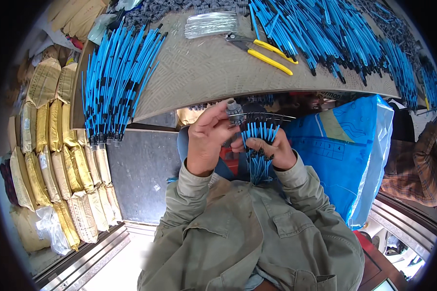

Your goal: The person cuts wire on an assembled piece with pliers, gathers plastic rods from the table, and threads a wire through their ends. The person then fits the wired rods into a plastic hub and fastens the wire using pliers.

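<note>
In front of my chest, my right hand [281, 153] is closed round a fan of thin blue tubes [260, 130] with black tips. A thin silvery metal wire [289, 116] runs crosswise through the black upper ends of this bundle. My left hand [208, 138] pinches a small grey ribbed plastic fitting [234, 107] beside the wire's left end. Whether the fitting is threaded on the wire I cannot tell. The lower ends of the tubes hang toward my jacket.
On the table [189, 63] lie yellow-handled pliers [272, 58], a bundle of metal wires [211, 24], a blue tube bundle [119, 77] and a large tube pile [325, 34]. Grey fittings [165, 9] heap at the back. A blue bag [330, 150] stands right; stacked sacks [58, 169] line the left.
</note>
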Motion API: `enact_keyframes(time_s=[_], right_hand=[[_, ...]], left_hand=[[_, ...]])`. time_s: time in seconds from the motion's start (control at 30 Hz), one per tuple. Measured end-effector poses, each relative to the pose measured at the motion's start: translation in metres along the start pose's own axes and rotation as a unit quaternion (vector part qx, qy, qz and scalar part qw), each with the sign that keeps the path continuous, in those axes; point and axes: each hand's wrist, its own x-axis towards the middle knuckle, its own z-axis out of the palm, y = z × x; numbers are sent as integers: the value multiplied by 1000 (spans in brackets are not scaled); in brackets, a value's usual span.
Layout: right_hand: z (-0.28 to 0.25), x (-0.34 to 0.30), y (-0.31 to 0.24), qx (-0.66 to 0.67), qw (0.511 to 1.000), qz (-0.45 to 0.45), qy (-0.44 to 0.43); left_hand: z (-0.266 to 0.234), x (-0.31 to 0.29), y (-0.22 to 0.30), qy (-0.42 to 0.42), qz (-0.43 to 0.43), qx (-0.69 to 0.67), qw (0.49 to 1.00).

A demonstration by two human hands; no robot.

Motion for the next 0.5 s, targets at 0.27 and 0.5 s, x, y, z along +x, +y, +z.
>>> enact_keyframes(time_s=[0.27,0.5], right_hand=[[-4,-1,-1,-58,998,-34,13],[0,4,-7,16,1000,-21,-1]], left_hand=[[18,-6,-1,20,114,183,976],[27,-11,-2,71,99,164,979]])
